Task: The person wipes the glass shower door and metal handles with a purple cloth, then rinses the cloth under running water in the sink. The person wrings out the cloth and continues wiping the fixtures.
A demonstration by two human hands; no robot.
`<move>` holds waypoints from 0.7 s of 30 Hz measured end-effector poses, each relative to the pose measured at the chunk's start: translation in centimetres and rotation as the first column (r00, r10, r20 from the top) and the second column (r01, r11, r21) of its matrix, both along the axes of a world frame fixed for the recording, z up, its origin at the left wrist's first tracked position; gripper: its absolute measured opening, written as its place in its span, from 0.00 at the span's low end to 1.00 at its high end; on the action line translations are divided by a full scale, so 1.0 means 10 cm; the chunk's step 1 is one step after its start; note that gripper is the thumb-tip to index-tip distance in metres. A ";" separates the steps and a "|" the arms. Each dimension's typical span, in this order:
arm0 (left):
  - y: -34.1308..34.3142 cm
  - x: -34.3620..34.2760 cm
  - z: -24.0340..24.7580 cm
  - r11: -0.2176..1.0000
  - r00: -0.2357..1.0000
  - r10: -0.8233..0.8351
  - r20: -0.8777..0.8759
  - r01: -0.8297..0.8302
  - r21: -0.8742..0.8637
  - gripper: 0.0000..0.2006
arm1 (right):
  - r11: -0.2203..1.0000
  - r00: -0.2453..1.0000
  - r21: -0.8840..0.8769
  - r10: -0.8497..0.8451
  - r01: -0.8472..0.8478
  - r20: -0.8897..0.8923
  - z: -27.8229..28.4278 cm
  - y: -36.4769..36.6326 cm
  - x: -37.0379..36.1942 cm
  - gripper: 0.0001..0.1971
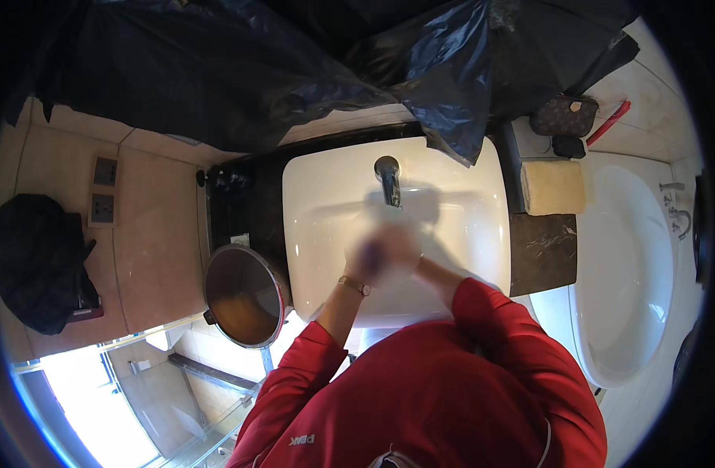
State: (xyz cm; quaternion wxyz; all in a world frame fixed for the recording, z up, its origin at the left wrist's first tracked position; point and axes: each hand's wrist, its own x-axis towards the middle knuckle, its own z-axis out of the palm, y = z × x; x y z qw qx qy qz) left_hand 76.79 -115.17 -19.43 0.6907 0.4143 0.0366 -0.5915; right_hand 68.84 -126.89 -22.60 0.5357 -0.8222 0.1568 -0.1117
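Both hands are together over the white sink basin (318, 265), just below the dark tap (388, 181). A blur covers them, so the fingers do not show. My left hand (357, 267), with a watch (355, 285) at its wrist, comes in from the lower left. From the lower right reaches my right hand (406, 248), touching or nearly touching the left. Between the two is a small dark purple thing (372, 256); its kind and which hand holds it cannot be made out. Red sleeves cover both forearms.
A large round metal pot (244, 296) stands left of the sink. On the right lie a folded yellow towel (553, 188) and a brown patterned pouch (563, 117), beside a white bathtub (626, 265). Black plastic sheeting (217, 70) hangs behind, one corner (459, 140) reaching over the sink's rim.
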 end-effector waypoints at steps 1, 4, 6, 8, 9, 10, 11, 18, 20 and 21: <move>-0.07 -0.04 0.14 0.995 0.993 -0.020 0.113 0.008 0.103 0.15 | 0.974 0.985 -0.221 0.008 -0.046 -0.170 -0.01 -0.20 -0.04 0.11; 0.03 0.01 0.11 0.974 0.913 -0.121 0.389 0.034 0.223 0.13 | 0.725 0.920 -0.678 -0.178 -0.117 -0.350 0.19 -0.53 -0.15 0.17; 0.12 0.06 0.11 0.977 0.933 -0.089 0.350 0.013 0.213 0.13 | 0.609 0.926 -0.782 -0.358 0.131 -0.124 0.15 -0.61 -0.29 0.18; 0.13 0.06 0.19 0.975 0.981 -0.019 0.195 -0.025 0.219 0.15 | 0.627 0.900 -0.742 -0.430 0.238 -0.075 0.10 -0.56 -0.34 0.18; 0.13 0.04 0.19 0.971 0.986 -0.018 0.168 -0.023 0.239 0.17 | 0.714 0.898 -0.664 -0.415 0.222 -0.147 0.11 -0.44 -0.31 0.17; 0.12 0.02 0.18 0.966 0.990 -0.020 0.138 -0.016 0.258 0.18 | 0.789 0.892 -0.576 -0.397 0.213 -0.215 0.10 -0.35 -0.28 0.16; 0.10 -0.01 0.08 0.974 0.993 -0.033 0.113 0.006 0.228 0.19 | 0.874 0.902 -0.446 -0.335 0.191 -0.271 -0.28 -0.21 -0.20 0.15; 0.10 0.04 -0.58 0.986 1.000 0.026 -0.012 -0.027 -0.165 0.23 | 0.967 0.988 0.199 -0.153 0.157 -0.033 0.47 0.31 0.15 0.09; 0.08 0.10 -0.58 0.969 0.997 0.034 0.064 -0.017 -0.247 0.20 | 0.966 0.963 0.153 -0.230 0.209 0.137 0.23 0.42 0.25 0.09; -0.07 -0.03 -0.18 0.988 0.996 0.089 -0.031 -0.092 -0.128 0.15 | 0.966 0.953 0.128 -0.244 0.224 0.177 0.15 0.39 0.22 0.09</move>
